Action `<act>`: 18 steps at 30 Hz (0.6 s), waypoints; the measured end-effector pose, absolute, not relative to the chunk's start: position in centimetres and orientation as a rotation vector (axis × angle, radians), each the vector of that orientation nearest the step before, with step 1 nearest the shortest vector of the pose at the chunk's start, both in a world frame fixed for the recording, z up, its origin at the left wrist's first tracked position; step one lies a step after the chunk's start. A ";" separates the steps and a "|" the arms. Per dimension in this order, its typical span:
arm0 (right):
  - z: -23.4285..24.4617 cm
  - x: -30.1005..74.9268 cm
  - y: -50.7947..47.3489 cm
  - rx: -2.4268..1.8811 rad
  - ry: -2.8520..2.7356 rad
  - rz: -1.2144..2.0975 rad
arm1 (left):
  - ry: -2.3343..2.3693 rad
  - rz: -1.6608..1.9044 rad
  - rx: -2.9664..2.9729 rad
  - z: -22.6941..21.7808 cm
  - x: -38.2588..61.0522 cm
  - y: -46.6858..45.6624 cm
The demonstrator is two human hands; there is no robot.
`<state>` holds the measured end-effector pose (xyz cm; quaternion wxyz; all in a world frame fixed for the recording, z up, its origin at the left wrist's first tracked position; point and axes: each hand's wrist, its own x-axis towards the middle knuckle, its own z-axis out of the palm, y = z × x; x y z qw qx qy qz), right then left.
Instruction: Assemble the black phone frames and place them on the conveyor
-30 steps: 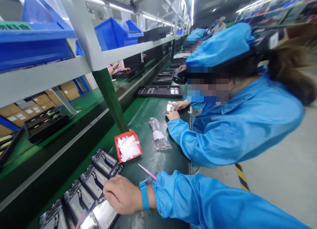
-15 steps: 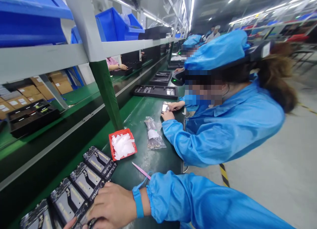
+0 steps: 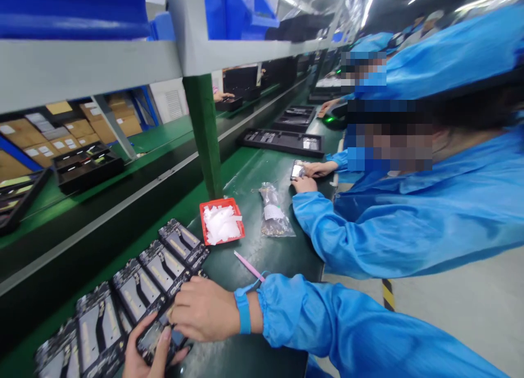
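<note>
My left hand [image 3: 159, 352], low in the view, grips a dark phone body [image 3: 149, 339] between thumb and fingers. My right hand [image 3: 204, 308], wearing a blue wrist strap [image 3: 243, 311], curls its closed fingers over the far end of that body. What its fingertips pinch is hidden. Beside my hands, on the green bench, several opened phone bodies [image 3: 138, 291] lie in a slanted row, showing grey plates, black flex cables and circuit boards. Pink tweezers [image 3: 249, 265] rest on the bench beyond my right wrist.
A red tray [image 3: 203, 225] of white slips and a clear bag [image 3: 275, 214] of small parts lie ahead. A co-worker in blue [image 3: 393, 220] sits close on the right, hands on a small device [image 3: 298, 169]. A green post [image 3: 204, 138] and black trays [image 3: 282, 143] stand beyond.
The view has swung left, so the bench and co-worker sit farther right. My left hand and the phone body it holds have come more into sight; my right hand stays over it.
</note>
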<state>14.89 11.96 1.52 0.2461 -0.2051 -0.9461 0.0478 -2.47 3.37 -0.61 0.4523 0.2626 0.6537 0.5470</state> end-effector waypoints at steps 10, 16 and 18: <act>1.5 15.6 10.6 -0.648 -2.348 0.363 | 1.527 1.305 0.843 0.5 -1.6 1.8; 1.2 15.5 10.2 -0.577 -2.404 0.286 | 1.499 1.311 0.858 0.3 -1.6 1.7; 1.2 15.5 10.2 -0.577 -2.389 0.294 | 1.490 1.326 0.858 0.4 -1.5 1.7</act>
